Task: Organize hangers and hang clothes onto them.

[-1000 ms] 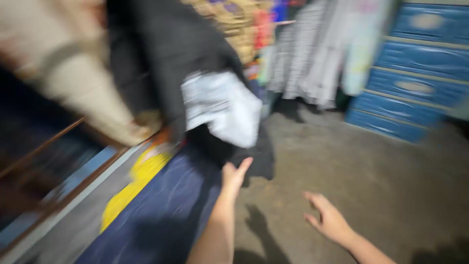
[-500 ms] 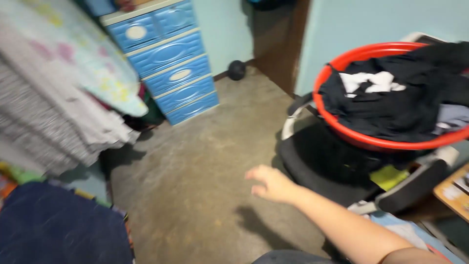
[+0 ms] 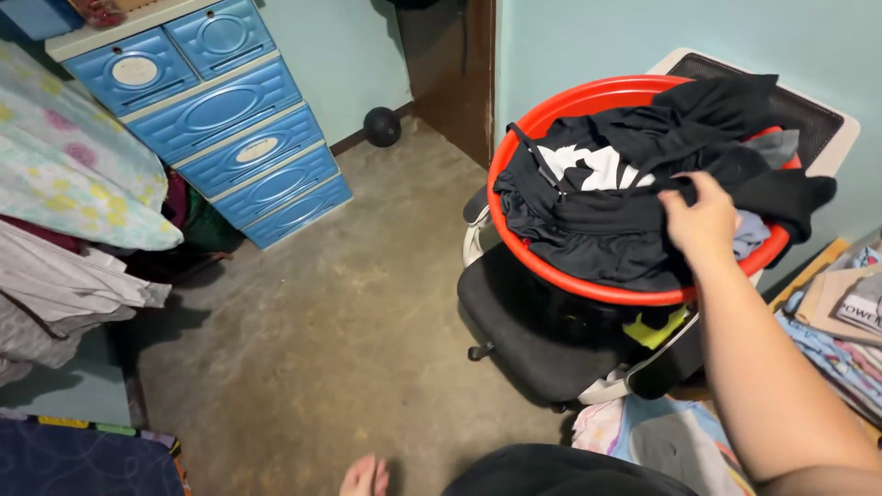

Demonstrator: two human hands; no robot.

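right hand (image 3: 703, 220) outstretched, fingers curled, left hand (image 3: 366, 478) low

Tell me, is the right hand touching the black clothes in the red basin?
Touching. The head view shows the right hand lying on the black clothes piled in the red basin, its fingers pressed into the fabric.

A red basin (image 3: 551, 276) at the right is holding black clothes (image 3: 625, 230), one showing a white print (image 3: 588, 165), with a bit of pale blue-grey cloth (image 3: 751, 234) peeking out. The chair (image 3: 524, 340) under it is showing black. At the far left a drawer chest (image 3: 230, 129) is showing blue fronts with a cream top. A pale floral sheet (image 3: 64, 165) in mint, yellow and pink is hanging at the left. The floor (image 3: 322, 349) is looking grey-brown, and a dark blue patterned cloth (image 3: 83, 459) is lying at the near left.
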